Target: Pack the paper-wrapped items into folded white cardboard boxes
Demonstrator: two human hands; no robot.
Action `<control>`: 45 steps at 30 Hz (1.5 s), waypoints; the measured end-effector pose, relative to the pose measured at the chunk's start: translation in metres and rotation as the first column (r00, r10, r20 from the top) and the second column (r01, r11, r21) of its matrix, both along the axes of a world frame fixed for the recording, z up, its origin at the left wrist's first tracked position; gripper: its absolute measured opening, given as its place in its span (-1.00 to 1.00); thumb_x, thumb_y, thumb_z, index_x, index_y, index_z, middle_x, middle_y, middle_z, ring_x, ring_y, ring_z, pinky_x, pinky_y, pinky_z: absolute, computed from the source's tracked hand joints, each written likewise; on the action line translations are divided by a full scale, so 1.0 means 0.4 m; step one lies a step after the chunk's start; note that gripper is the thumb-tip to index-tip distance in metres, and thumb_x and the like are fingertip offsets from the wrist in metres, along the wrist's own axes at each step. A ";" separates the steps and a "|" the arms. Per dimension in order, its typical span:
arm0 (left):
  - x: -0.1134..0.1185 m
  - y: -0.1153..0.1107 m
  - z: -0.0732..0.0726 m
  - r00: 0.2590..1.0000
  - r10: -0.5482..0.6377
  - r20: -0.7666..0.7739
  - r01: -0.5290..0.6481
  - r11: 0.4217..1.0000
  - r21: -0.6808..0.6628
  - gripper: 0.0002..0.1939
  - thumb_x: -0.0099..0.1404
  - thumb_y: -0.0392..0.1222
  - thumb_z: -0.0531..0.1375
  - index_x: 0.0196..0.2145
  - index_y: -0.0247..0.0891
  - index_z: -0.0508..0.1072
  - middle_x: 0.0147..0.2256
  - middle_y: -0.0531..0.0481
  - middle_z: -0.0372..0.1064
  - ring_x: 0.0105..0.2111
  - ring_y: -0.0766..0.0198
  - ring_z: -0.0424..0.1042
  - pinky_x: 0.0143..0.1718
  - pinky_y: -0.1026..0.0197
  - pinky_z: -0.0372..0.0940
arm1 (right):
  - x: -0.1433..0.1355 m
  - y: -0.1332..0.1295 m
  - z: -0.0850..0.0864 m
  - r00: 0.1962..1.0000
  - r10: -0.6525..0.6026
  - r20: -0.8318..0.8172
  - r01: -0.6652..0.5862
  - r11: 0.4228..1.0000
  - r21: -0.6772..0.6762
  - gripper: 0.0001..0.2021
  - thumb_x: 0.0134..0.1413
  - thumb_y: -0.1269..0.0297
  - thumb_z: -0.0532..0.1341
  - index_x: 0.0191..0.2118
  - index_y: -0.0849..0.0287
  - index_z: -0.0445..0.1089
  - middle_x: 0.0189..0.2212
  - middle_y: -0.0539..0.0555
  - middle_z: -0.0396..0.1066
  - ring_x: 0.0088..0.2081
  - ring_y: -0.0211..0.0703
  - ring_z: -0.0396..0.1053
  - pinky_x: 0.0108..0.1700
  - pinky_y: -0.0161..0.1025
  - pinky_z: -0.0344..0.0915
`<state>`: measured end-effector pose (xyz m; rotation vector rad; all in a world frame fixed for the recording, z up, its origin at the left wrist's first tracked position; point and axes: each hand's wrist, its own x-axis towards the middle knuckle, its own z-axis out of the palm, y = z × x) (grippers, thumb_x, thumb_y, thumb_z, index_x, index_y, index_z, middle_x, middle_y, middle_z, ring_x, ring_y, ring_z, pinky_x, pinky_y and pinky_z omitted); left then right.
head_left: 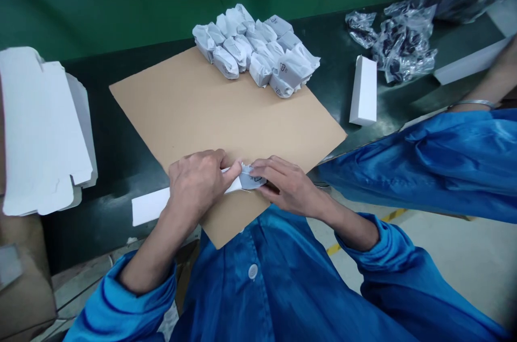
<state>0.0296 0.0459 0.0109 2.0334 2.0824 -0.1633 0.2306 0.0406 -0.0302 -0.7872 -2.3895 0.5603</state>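
Observation:
Over the near part of a brown cardboard sheet point(226, 116), my left hand point(197, 178) is closed on a long white box point(150, 207), whose far left end sticks out past my wrist. My right hand point(288, 186) pinches a small wrapped packet point(251, 178) with dark print at the box's right end. The packet touches the box opening; how deep it sits is hidden by my fingers. Several similar packets point(258, 51) in whitish wrap lie in a cluster on the back of the sheet.
Flat white cartons point(44, 132) are stacked at the left. A closed white box point(364, 91) stands right of the sheet, near crumpled clear plastic bags point(406, 43). Another person's blue sleeve point(428, 164) reaches in from the right. A brown carton point(24, 288) is at the lower left.

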 end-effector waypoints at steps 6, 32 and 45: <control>0.008 -0.014 -0.015 0.996 0.077 -0.046 -0.067 0.981 0.184 -0.56 0.42 0.03 -0.07 -0.32 -0.18 0.53 -0.37 -0.14 0.54 -0.35 0.04 0.51 -0.49 0.17 -0.14 | -0.032 0.026 -0.014 0.991 -0.058 -0.118 0.054 0.998 -0.041 -0.80 0.26 0.50 0.12 -0.05 0.25 0.39 -0.01 0.26 0.48 0.07 -0.08 0.42 0.11 -0.07 0.39; -0.125 -0.160 -0.050 0.876 -0.444 -0.187 0.474 0.726 0.498 -0.50 0.35 -0.03 0.23 0.12 -0.41 0.37 -0.17 -0.19 0.56 -0.26 0.11 0.51 -0.30 0.16 0.29 | -0.011 0.075 0.016 0.975 0.194 -0.109 -0.209 0.967 -0.146 -0.87 0.31 0.42 0.11 -0.08 0.21 0.35 -0.02 0.24 0.47 -0.09 -0.15 0.40 -0.06 -0.15 0.43; -0.134 -0.253 -0.042 0.926 -0.379 -0.007 0.285 0.685 0.671 -0.23 0.23 -0.26 0.33 0.34 -0.17 0.18 -0.09 -0.18 0.56 -0.10 -0.01 0.55 -0.09 -0.01 0.48 | 0.004 -0.018 0.137 0.995 0.101 -0.003 -0.083 0.834 0.545 -0.78 0.20 0.39 0.22 -0.46 0.07 0.51 -0.28 0.07 0.61 -0.24 -0.17 0.55 -0.29 -0.36 0.58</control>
